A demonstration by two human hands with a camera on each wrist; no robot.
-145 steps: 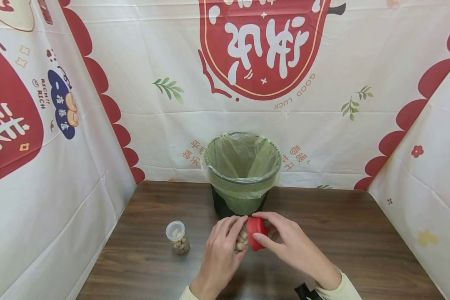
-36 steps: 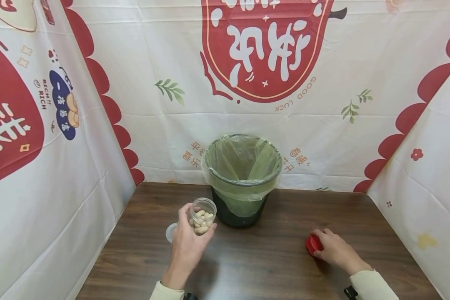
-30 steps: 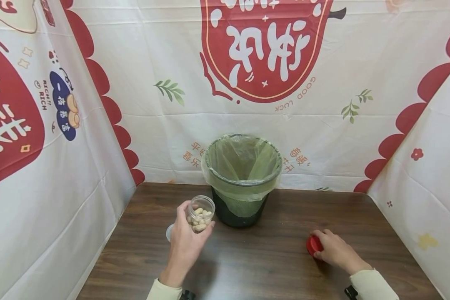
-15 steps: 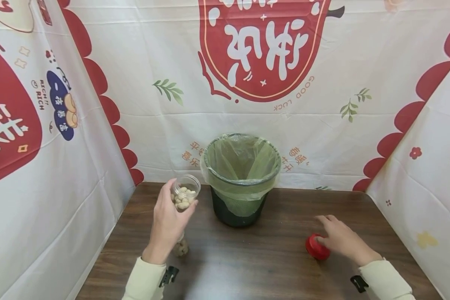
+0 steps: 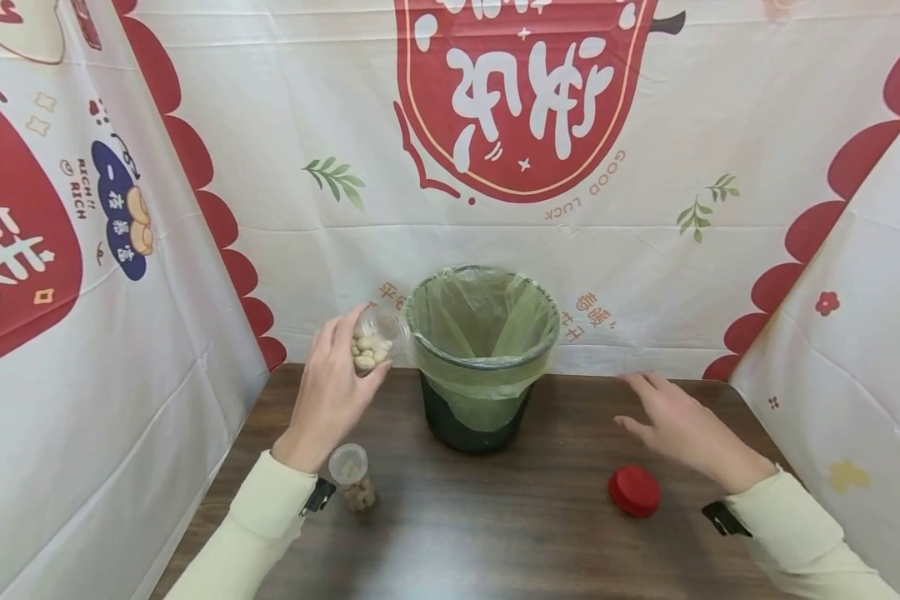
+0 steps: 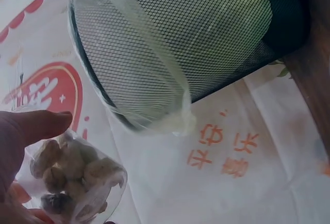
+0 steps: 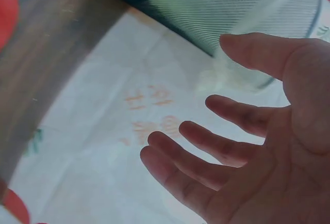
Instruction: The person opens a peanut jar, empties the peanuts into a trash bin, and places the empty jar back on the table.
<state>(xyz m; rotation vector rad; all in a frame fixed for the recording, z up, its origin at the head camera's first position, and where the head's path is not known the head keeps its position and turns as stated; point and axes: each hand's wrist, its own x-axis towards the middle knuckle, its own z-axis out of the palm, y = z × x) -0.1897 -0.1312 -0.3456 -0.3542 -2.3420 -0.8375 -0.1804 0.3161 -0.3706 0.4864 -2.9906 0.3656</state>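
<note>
My left hand [image 5: 332,387] grips a clear plastic jar [image 5: 381,333] with pale nuts inside, raised off the table beside the left rim of a mesh wastebasket [image 5: 474,427]. The jar's mouth has no lid and tilts toward the basket. In the left wrist view, thumb and fingers wrap the jar, and the nuts [image 6: 72,167] sit inside it. My right hand [image 5: 686,429] hovers above the table with fingers spread and nothing in it, as the right wrist view also shows. Below it, a red lid [image 5: 634,490] lies on the table.
A second small jar [image 5: 358,493] of nuts, capped by a translucent lid [image 5: 348,463], stands on the wooden table [image 5: 495,533] near my left forearm. A pale green bag [image 5: 487,379] lines the wastebasket. Printed cloth [image 5: 307,275] hangs behind and at both sides.
Earlier both hands were on the jar and its red lid. The lid then went to the table on the right, and my right hand let go and rose. My left hand lifted the jar toward the basket.
</note>
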